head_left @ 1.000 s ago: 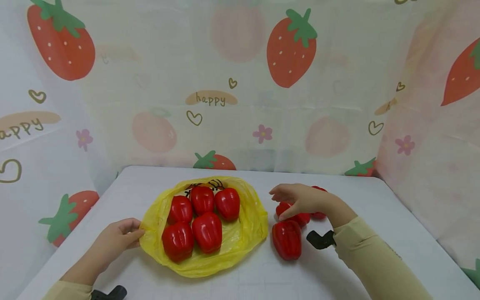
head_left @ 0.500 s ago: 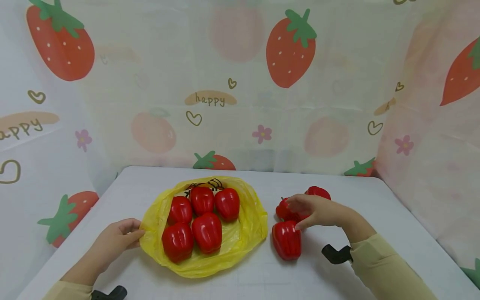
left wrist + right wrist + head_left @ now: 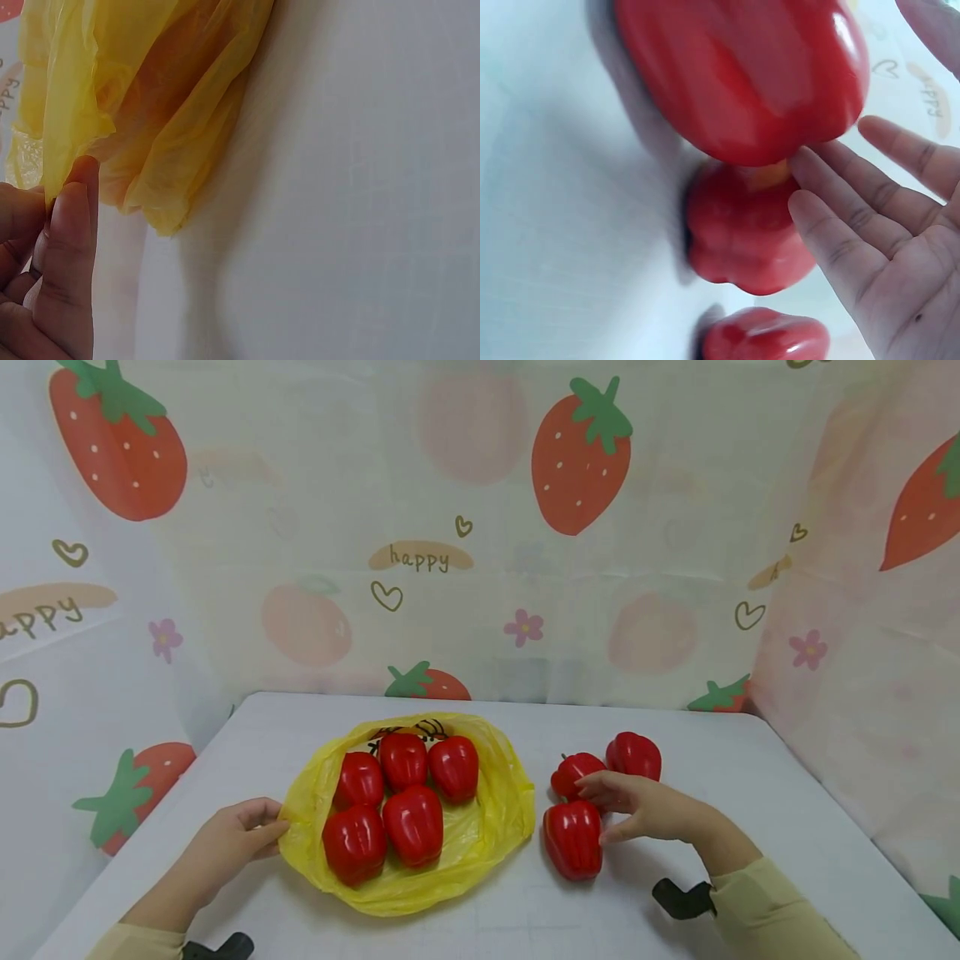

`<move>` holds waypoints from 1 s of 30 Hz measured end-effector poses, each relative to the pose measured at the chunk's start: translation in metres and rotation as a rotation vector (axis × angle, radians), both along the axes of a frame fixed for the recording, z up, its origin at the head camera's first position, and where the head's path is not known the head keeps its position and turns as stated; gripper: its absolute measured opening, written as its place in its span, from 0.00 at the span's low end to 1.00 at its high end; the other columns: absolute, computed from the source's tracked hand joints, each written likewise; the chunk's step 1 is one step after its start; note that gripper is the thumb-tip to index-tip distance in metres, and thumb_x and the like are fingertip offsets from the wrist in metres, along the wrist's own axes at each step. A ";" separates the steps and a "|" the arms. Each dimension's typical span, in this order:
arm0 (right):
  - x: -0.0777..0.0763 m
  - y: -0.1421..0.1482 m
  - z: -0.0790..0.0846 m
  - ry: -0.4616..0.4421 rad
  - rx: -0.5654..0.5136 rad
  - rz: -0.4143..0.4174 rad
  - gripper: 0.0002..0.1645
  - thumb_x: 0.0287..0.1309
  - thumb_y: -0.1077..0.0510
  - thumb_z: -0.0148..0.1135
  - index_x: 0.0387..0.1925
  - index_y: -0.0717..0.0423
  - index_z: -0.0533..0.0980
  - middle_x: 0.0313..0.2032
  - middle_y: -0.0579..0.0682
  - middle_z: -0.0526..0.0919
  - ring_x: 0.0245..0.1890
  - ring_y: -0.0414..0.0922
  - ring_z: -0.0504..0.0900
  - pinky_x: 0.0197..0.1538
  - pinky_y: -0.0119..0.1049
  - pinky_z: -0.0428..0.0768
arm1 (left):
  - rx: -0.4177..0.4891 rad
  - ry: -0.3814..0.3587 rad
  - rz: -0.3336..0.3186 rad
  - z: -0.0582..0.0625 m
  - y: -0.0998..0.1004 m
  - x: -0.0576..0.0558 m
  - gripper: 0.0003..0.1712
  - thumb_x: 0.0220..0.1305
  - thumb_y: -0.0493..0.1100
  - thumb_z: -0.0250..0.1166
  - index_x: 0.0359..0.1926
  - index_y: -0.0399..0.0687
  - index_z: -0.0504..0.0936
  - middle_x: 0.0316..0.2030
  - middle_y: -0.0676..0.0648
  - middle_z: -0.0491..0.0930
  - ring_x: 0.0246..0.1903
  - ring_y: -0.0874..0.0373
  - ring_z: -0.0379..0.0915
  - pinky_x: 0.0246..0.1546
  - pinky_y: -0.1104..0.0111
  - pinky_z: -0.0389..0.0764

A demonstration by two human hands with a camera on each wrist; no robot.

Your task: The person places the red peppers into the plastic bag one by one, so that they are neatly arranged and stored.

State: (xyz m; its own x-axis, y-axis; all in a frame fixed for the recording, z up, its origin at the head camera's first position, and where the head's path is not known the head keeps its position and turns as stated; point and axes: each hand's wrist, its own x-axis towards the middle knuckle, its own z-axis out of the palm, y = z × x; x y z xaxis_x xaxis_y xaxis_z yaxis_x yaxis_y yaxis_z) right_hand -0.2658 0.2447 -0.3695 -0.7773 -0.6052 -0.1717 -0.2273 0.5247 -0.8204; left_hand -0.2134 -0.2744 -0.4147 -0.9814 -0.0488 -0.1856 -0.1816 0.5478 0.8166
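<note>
My left hand (image 3: 236, 835) pinches the left rim of a yellow plastic bag (image 3: 480, 852); in the left wrist view thumb and fingertips close on its thin edge (image 3: 67, 97). The bag lies with its mouth spread wide, and several red bell peppers (image 3: 414, 825) sit inside. To its right, my right hand (image 3: 663, 810) hovers beside the nearest loose bell pepper (image 3: 572, 841), fingers spread and relaxed. The right wrist view has the fingertips right at the end of this bell pepper (image 3: 742, 67), with nothing in the palm.
Behind the nearest pepper lie two more loose bell peppers, one with a stem (image 3: 573, 774) and one farther back (image 3: 634, 755). The white table (image 3: 495, 935) ends at a printed strawberry curtain (image 3: 450, 635), which also hangs on both sides.
My right hand has moved down and to the right, from above the rear loose peppers to beside the nearest one. The left hand and the bag have stayed in place.
</note>
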 end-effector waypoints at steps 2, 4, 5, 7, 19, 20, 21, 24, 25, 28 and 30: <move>0.001 0.000 -0.002 0.002 -0.010 -0.002 0.43 0.39 0.55 0.74 0.58 0.53 0.65 0.54 0.54 0.71 0.57 0.56 0.67 0.48 0.46 0.79 | 0.003 -0.002 0.000 -0.001 0.000 -0.001 0.21 0.60 0.52 0.61 0.45 0.40 0.77 0.41 0.47 0.79 0.36 0.57 0.75 0.40 0.64 0.81; 0.002 -0.001 -0.005 0.008 -0.010 -0.003 0.43 0.38 0.55 0.74 0.59 0.52 0.65 0.54 0.53 0.71 0.58 0.55 0.66 0.50 0.48 0.77 | 0.004 -0.003 -0.001 -0.001 0.000 -0.001 0.21 0.60 0.53 0.61 0.45 0.40 0.77 0.41 0.46 0.79 0.36 0.57 0.75 0.40 0.64 0.81; 0.002 -0.001 -0.006 0.011 -0.006 -0.001 0.43 0.38 0.54 0.74 0.58 0.52 0.65 0.54 0.53 0.71 0.58 0.55 0.66 0.51 0.49 0.76 | 0.003 -0.002 -0.001 -0.001 0.000 -0.001 0.21 0.60 0.53 0.61 0.45 0.40 0.77 0.41 0.46 0.79 0.36 0.57 0.75 0.40 0.64 0.81; 0.003 -0.002 -0.008 0.007 -0.003 -0.001 0.43 0.38 0.54 0.74 0.58 0.52 0.66 0.54 0.52 0.71 0.58 0.55 0.65 0.52 0.51 0.75 | 0.000 -0.001 -0.001 -0.001 0.000 -0.001 0.21 0.60 0.53 0.61 0.45 0.40 0.77 0.41 0.46 0.79 0.36 0.57 0.75 0.40 0.64 0.81; 0.001 -0.003 -0.021 -0.054 -0.033 -0.029 0.37 0.40 0.55 0.73 0.55 0.48 0.69 0.54 0.52 0.70 0.60 0.56 0.64 0.49 0.45 0.78 | 0.000 0.009 -0.006 -0.002 0.000 -0.001 0.19 0.60 0.51 0.60 0.44 0.41 0.77 0.42 0.46 0.79 0.36 0.58 0.75 0.40 0.64 0.81; 0.001 -0.003 -0.021 -0.059 -0.040 -0.026 0.37 0.40 0.55 0.73 0.55 0.48 0.69 0.55 0.52 0.70 0.60 0.56 0.63 0.49 0.44 0.78 | 0.001 0.010 -0.007 -0.002 0.000 -0.001 0.19 0.60 0.51 0.60 0.44 0.41 0.77 0.42 0.46 0.79 0.36 0.58 0.75 0.40 0.65 0.81; 0.001 -0.003 -0.022 -0.060 -0.048 -0.021 0.37 0.41 0.56 0.73 0.56 0.48 0.68 0.55 0.52 0.69 0.60 0.57 0.63 0.49 0.44 0.78 | 0.002 0.011 -0.007 -0.002 0.000 -0.001 0.19 0.61 0.51 0.60 0.44 0.41 0.77 0.41 0.46 0.79 0.36 0.57 0.75 0.40 0.65 0.81; 0.002 -0.002 -0.023 -0.062 -0.061 -0.015 0.39 0.40 0.56 0.73 0.57 0.48 0.67 0.57 0.53 0.68 0.61 0.58 0.61 0.49 0.45 0.78 | 0.005 0.012 -0.008 -0.002 0.000 -0.002 0.19 0.61 0.51 0.60 0.45 0.40 0.77 0.41 0.47 0.79 0.36 0.57 0.75 0.40 0.65 0.81; 0.002 -0.002 -0.024 -0.064 -0.064 -0.016 0.40 0.40 0.56 0.73 0.58 0.48 0.67 0.57 0.53 0.67 0.62 0.58 0.60 0.50 0.45 0.78 | 0.007 0.012 -0.007 -0.002 0.000 -0.002 0.19 0.61 0.51 0.60 0.45 0.40 0.77 0.41 0.47 0.79 0.36 0.57 0.75 0.40 0.65 0.81; 0.003 -0.001 -0.025 -0.076 -0.073 -0.016 0.43 0.39 0.57 0.73 0.60 0.47 0.65 0.60 0.53 0.65 0.64 0.58 0.57 0.50 0.46 0.77 | 0.001 0.011 -0.006 -0.001 0.000 -0.002 0.19 0.61 0.51 0.60 0.45 0.40 0.77 0.41 0.46 0.79 0.36 0.57 0.75 0.40 0.64 0.81; 0.004 0.000 -0.027 -0.087 -0.080 -0.011 0.45 0.39 0.58 0.73 0.61 0.47 0.64 0.61 0.53 0.63 0.64 0.59 0.55 0.51 0.47 0.76 | -0.002 0.009 -0.005 -0.001 0.001 -0.002 0.20 0.61 0.51 0.60 0.45 0.40 0.77 0.41 0.46 0.79 0.36 0.57 0.75 0.40 0.64 0.81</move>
